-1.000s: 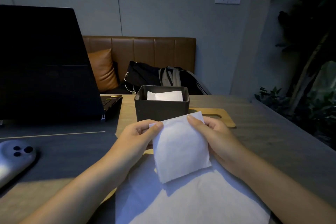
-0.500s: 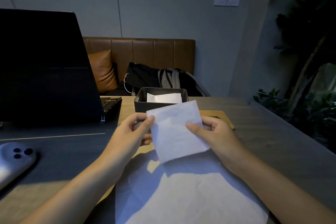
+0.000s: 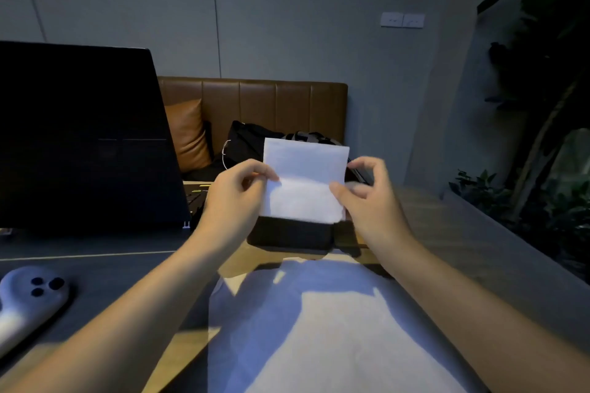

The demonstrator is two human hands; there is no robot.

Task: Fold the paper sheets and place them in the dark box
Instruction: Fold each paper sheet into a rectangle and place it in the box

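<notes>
A folded white paper sheet (image 3: 305, 182) stands upright over the dark box (image 3: 290, 233), covering the box's opening. My left hand (image 3: 238, 198) pinches the sheet's left edge between thumb and fingers. My right hand (image 3: 367, 201) pinches its right edge, index finger at the upper corner and thumb lower down. The box's inside is hidden behind the sheet. Flat white paper sheets (image 3: 319, 329) lie on the table in front of me, between my forearms.
An open dark laptop (image 3: 83, 137) stands at the left. A grey controller (image 3: 28, 300) lies at the near left. A wooden board (image 3: 354, 239) sits under the box. A brown sofa (image 3: 255, 105) with bags stands behind the table; plants are at the right.
Both hands have lifted the folded sheet up and forward from above the flat sheets to over the box. The sheet now stands upright and hides the box's opening.
</notes>
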